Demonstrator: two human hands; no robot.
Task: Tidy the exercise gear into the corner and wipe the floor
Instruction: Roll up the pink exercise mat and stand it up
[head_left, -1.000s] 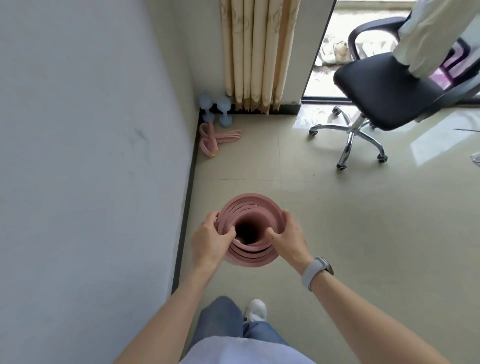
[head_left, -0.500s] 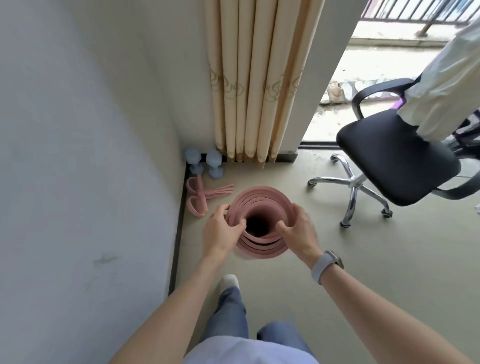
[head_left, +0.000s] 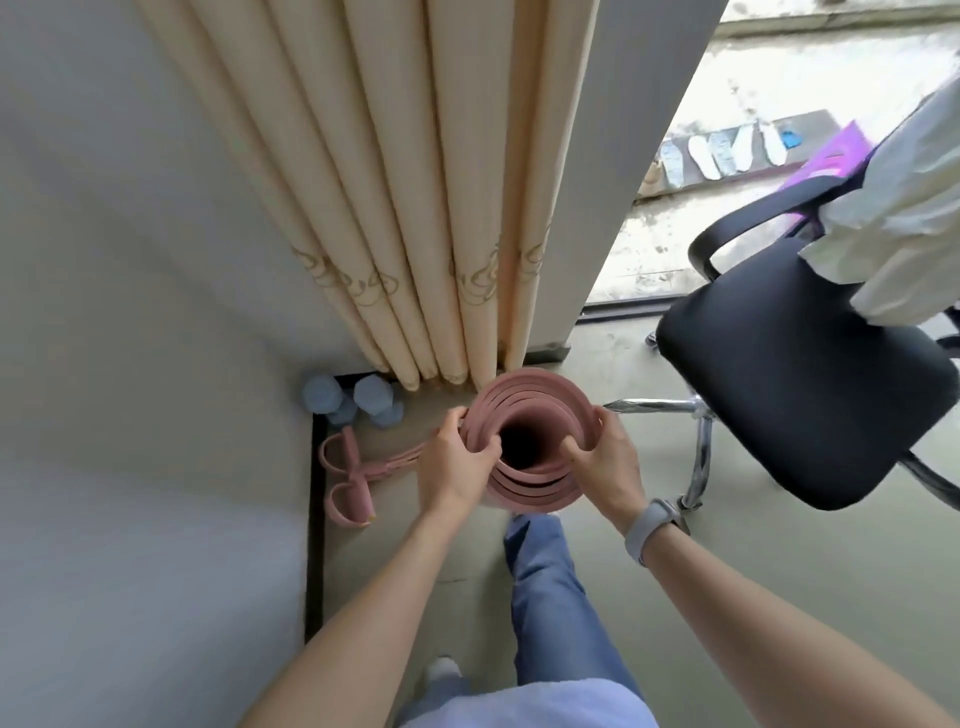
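A rolled pink exercise mat (head_left: 540, 400) stands upright, seen from above with its hollow core dark. My left hand (head_left: 452, 462) grips its left rim, thumb hooked inside the roll. My right hand (head_left: 608, 462) grips the right rim the same way; a grey watch sits on that wrist. Two pale blue dumbbells (head_left: 353, 400) lie in the corner by the wall. A pink resistance band (head_left: 353, 478) with looped handles lies on the floor just left of the mat. Whether the mat's lower end touches the floor is hidden.
A cream curtain (head_left: 415, 208) hangs right behind the mat. A black office chair (head_left: 795, 374) with a chrome base stands close on the right, white cloth draped over its back. The white wall (head_left: 130, 312) runs along the left. My leg and shoe are below the mat.
I have walked forward with the mat held in both hands; the corner, dumbbells, band and curtain are now much closer, and the chair sits beside my right arm.
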